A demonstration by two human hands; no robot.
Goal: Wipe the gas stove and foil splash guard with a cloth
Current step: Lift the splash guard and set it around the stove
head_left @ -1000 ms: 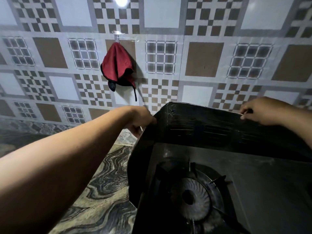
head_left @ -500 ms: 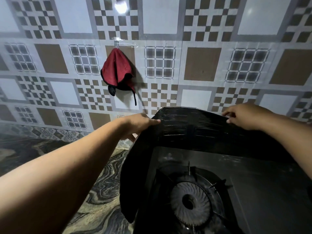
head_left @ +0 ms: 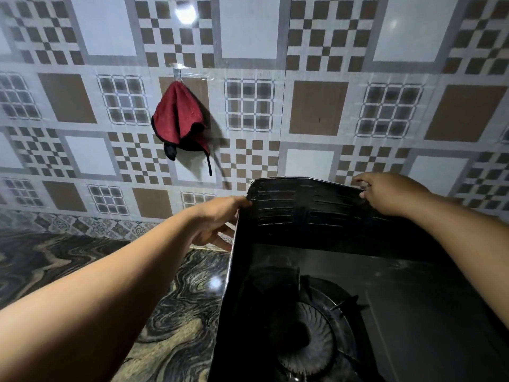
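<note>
A dark foil splash guard (head_left: 303, 210) stands around the back and left side of the black gas stove (head_left: 399, 312). My left hand (head_left: 217, 221) grips the guard's upper left corner, thumb over the edge and fingers behind the panel. My right hand (head_left: 385, 193) rests on the guard's top edge near the right, fingers partly spread over the rim. The burner (head_left: 311, 346) with its pan supports sits low in view. A red cloth with black trim (head_left: 179, 119) hangs from a hook on the tiled wall, above and left of the guard, away from both hands.
The patterned tile wall (head_left: 316, 106) rises directly behind the guard. A dark marbled countertop (head_left: 170, 312) extends left of the stove. A light reflection (head_left: 186, 13) glares on the wall at the top.
The left side panel of the guard has straightened from a bowed curve to a flatter wall. My right hand slid left along the top edge. The view tilted slightly upward.
</note>
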